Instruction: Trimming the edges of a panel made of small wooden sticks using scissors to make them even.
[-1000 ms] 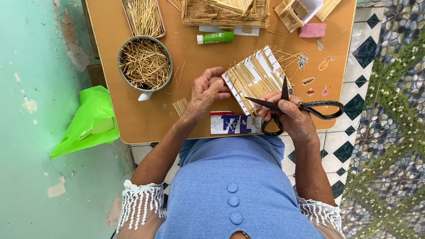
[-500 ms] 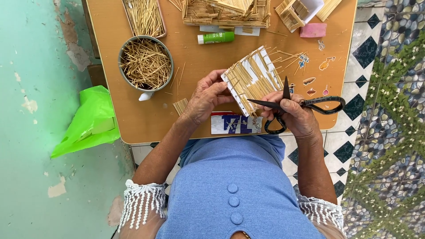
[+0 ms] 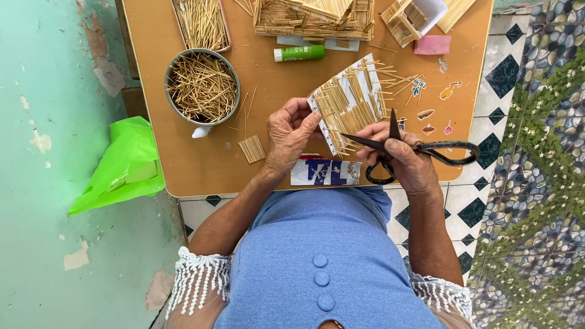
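The left hand (image 3: 291,135) pinches the near edge of a flat panel of glued sticks (image 3: 350,103) between thumb and fingers, tilting it up off the surface so its ragged stick ends jut free toward the other hand. The right hand (image 3: 405,161) is clenched through the loops of black scissors (image 3: 405,146), whose blades stand parted and point at the panel's lower edge, just at the overhanging ends, seemingly so that they can be trimmed flush. The panel sits between the two hands, above the front of the orange-brown surface (image 3: 183,164). Under the wrists lies a printed card (image 3: 323,173). To the left, a small bundle of cut sticks (image 3: 251,149) lies near a round metal bowl of loose sticks (image 3: 202,86), within easy reach. Farther back are a green glue stick (image 3: 298,53), a tray of sticks (image 3: 201,23), a stick-built model (image 3: 314,18) and a pink eraser (image 3: 432,44). A green plastic bag (image 3: 122,167) hangs beside the surface's left edge.
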